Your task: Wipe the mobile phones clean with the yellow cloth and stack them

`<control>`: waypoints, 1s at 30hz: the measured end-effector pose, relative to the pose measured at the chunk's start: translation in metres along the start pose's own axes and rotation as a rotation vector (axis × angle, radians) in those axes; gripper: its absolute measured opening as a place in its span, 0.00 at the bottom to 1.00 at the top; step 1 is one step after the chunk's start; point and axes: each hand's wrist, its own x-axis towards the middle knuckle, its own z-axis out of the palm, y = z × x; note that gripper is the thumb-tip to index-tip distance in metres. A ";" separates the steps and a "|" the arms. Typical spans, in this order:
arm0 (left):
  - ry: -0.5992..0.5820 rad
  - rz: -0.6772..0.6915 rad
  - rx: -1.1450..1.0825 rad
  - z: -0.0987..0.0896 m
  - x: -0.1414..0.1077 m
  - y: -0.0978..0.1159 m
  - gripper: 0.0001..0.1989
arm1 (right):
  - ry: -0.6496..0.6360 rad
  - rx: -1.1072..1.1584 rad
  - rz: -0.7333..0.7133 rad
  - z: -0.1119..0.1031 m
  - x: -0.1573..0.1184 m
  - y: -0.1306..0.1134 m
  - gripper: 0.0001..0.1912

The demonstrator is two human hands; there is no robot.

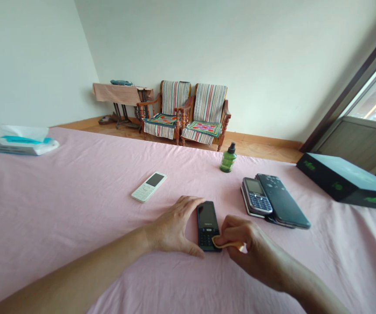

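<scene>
A black keypad phone (206, 220) lies face up on the pink cloth, its screen end away from me. Beside its left edge is my left hand (177, 226), thumb and fingers spread, with the fingertips at the phone's top left corner and the thumb near its bottom left. My right hand (248, 244) pinches a small yellowish cloth (229, 245) against the phone's lower right keys. Farther off to the left lies a white keypad phone (149, 186). A silver and dark keypad phone (258, 196) rests on the right, next to a large dark phone or case (282, 200).
The pink-covered surface (93, 174) also holds a green spray bottle (228, 158) beyond the phones, a black box (345, 179) at the right and a tissue pack (24, 141) at the far left. Two wooden chairs (206, 104) stand by the wall.
</scene>
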 end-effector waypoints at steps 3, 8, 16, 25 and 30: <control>-0.001 0.000 -0.006 0.000 0.000 0.000 0.51 | -0.031 0.040 0.015 0.001 -0.001 0.000 0.20; -0.004 -0.010 -0.012 0.000 0.000 0.000 0.51 | 0.038 0.035 0.025 0.002 0.003 0.000 0.21; 0.010 -0.004 -0.045 0.000 0.000 0.001 0.51 | -0.006 -0.014 0.014 0.001 0.000 -0.003 0.19; 0.007 -0.001 -0.010 0.001 0.001 -0.001 0.52 | 0.035 0.015 -0.012 0.005 0.004 -0.004 0.20; -0.002 -0.016 -0.005 0.000 0.001 0.000 0.52 | 0.072 0.029 0.014 0.005 0.003 -0.004 0.22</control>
